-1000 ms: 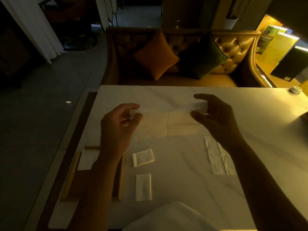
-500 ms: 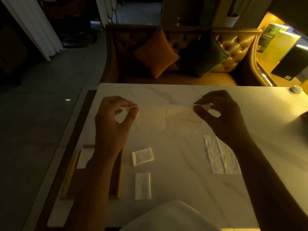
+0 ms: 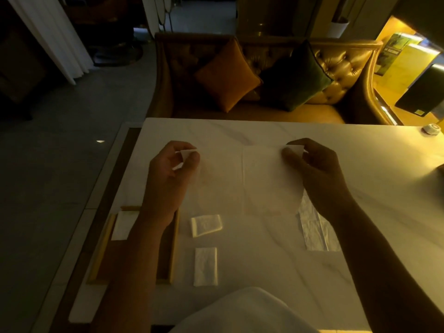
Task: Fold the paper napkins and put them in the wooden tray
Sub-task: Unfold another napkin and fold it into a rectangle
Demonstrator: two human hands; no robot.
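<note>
Wooden tray (image 3: 103,248) holds one folded napkin (image 3: 123,224); left hand (image 3: 165,179) and right hand (image 3: 317,169) pinch open napkin (image 3: 242,181).

Both hands (image 3: 168,176) (image 3: 314,169) pinch an unfolded napkin's (image 3: 242,181) top corners above the table (image 3: 276,248).

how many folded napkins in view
3: one napkin in the wooden tray; near napkin and far napkin on the table beside it. Left forearm may hide more.

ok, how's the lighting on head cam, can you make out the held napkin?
Head view: dim, warm yellow cast, brightest at right; napkin nearly blends into the pale table, only its centre crease and pinched corners read clearly; tray at left sits in shadow; wide-angle bends the table edges.
</note>
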